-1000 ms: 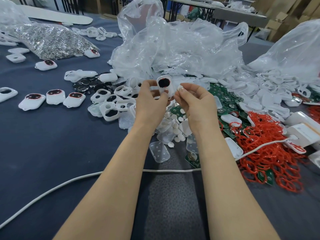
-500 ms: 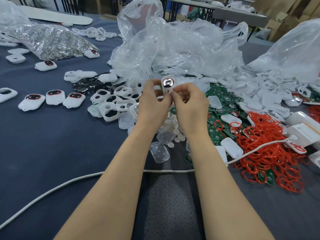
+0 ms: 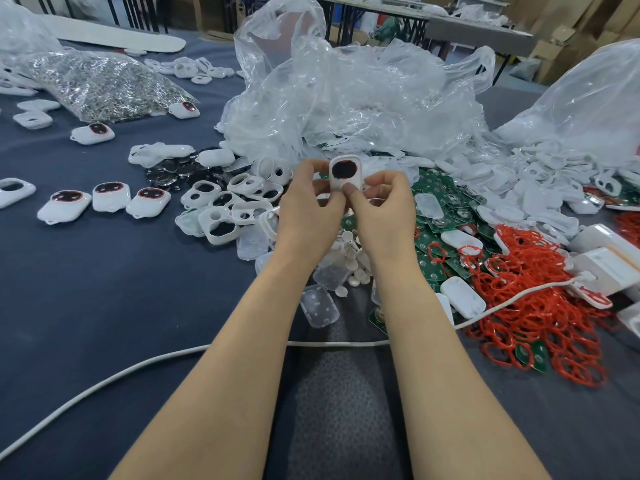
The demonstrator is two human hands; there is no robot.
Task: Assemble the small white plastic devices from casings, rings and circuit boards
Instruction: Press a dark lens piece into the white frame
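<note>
Both hands are raised over the parts pile; the left hand (image 3: 311,209) pinches the white casing (image 3: 344,174) at its 9 o'clock side; the right hand (image 3: 384,206) grips the 3 o'clock side, thumb on the lower edge; the casing stands upright, dark opening facing the camera; circuit boards (image 3: 446,216) lie at 3 o'clock of the hands, red rings (image 3: 533,306) at 4, loose casings (image 3: 221,216) at 9, a plastic bag (image 3: 346,98) at 12.

Dark blue work table (image 3: 86,306), grey table (image 3: 478,27) behind (cardboard boxes (image 3: 554,46) stacked beyond)
</note>
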